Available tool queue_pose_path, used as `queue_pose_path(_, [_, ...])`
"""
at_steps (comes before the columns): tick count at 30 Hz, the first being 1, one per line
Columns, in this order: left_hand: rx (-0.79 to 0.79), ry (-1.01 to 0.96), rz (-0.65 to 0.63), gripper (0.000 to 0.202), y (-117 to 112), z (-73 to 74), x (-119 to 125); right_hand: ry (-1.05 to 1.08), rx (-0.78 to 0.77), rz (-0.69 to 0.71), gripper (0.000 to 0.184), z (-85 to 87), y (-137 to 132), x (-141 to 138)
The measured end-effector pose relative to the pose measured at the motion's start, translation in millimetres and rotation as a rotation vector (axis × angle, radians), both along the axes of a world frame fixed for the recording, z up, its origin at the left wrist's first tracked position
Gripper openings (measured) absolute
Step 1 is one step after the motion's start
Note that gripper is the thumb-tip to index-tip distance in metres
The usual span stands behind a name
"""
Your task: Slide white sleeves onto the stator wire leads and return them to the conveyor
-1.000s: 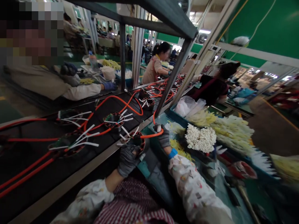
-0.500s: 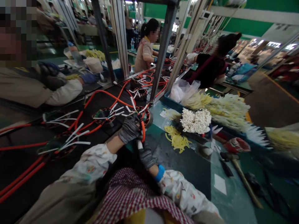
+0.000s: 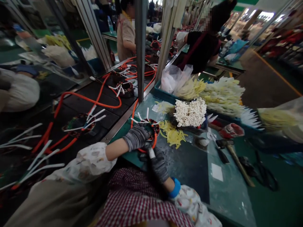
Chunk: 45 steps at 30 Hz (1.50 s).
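Observation:
A ring-shaped motor stator (image 3: 155, 128) with copper windings and white-sleeved wires rests at the left edge of the green bench top. My left hand (image 3: 136, 137), in a grey knit glove, is closed round its near left side; the fingertips are partly hidden. An orange cable (image 3: 155, 140) curves down from the stator towards me and has a pale sleeved section (image 3: 151, 153). Around this cable, just below the stator, my gloved right hand (image 3: 160, 166) is closed. Yellow sleeving pieces (image 3: 173, 134) lie right of the stator.
More stators (image 3: 80, 124) with orange cables lie on the black conveyor (image 3: 111, 118) at left. A metal post (image 3: 141, 50) rises ahead. White tube bundles (image 3: 190, 112), a blue bin (image 3: 163, 92), a hammer (image 3: 239, 160) and scissors (image 3: 266, 173) are at right. Co-workers stand beyond.
Both hands have brought the stator and its cable off the conveyor's edge onto the green bench top. The camera view has turned right and down.

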<state>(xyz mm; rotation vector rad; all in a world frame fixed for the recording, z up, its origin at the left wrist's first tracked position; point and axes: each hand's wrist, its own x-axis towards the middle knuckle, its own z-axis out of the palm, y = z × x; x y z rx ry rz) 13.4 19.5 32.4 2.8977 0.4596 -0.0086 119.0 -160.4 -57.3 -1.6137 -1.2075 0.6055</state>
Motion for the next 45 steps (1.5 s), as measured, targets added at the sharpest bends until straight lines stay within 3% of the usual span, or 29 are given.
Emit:
queue_pose_path(4, [-0.178,-0.136,-0.064,0.030,33.7,33.3,-9.7,-0.029,-0.017,-0.154,0.036,-2.1,-0.4,20.4])
queue_pose_path(7, [-0.079,-0.197,-0.011,0.046,51.2,44.5,-2.6,-0.065,0.002,-0.208,0.038,-5.7,2.4,19.1])
queue_pose_path(10, [0.030,-0.136,-0.033,0.053,53.0,35.7,15.8,-0.199,0.081,-0.280,0.038,-4.2,6.0,15.3])
queue_pose_path(16, [0.122,-0.223,0.005,0.034,53.7,4.5,29.5,-0.430,0.139,-0.256,0.033,12.6,12.9,25.5])
queue_pose_path(18, [0.028,-0.337,0.000,0.032,60.0,-3.3,25.4,-0.455,0.125,-0.248,0.033,18.1,14.5,27.8])
queue_pose_path(22, [-0.344,-0.521,-0.028,0.024,71.9,-19.4,20.7,-0.506,0.136,-0.234,0.035,32.1,15.5,31.6])
queue_pose_path(25, [-0.459,-0.550,-0.029,0.023,74.2,-28.1,22.8,-0.517,0.133,-0.223,0.031,41.9,12.2,42.6])
queue_pose_path(29, [-0.557,-0.558,-0.052,0.025,73.8,-26.8,25.3,-0.411,0.141,-0.210,0.032,38.9,3.0,60.2])
queue_pose_path(34, [-0.632,-0.562,-0.070,0.031,73.3,-16.2,23.6,-0.304,0.128,-0.061,0.035,26.9,-3.5,60.8])
queue_pose_path(39, [-0.649,-0.532,-0.094,0.034,71.8,-8.5,25.6,-0.186,0.097,0.012,0.036,43.6,-2.4,55.4])
queue_pose_path(42, [-0.539,-0.496,-0.074,0.036,64.3,-2.7,28.1,0.008,0.025,0.038,0.031,52.3,1.0,51.8])
queue_pose_path(45, [-0.254,-0.470,-0.036,0.044,47.5,5.9,22.9,0.259,-0.073,-0.026,0.026,54.1,5.9,47.1])
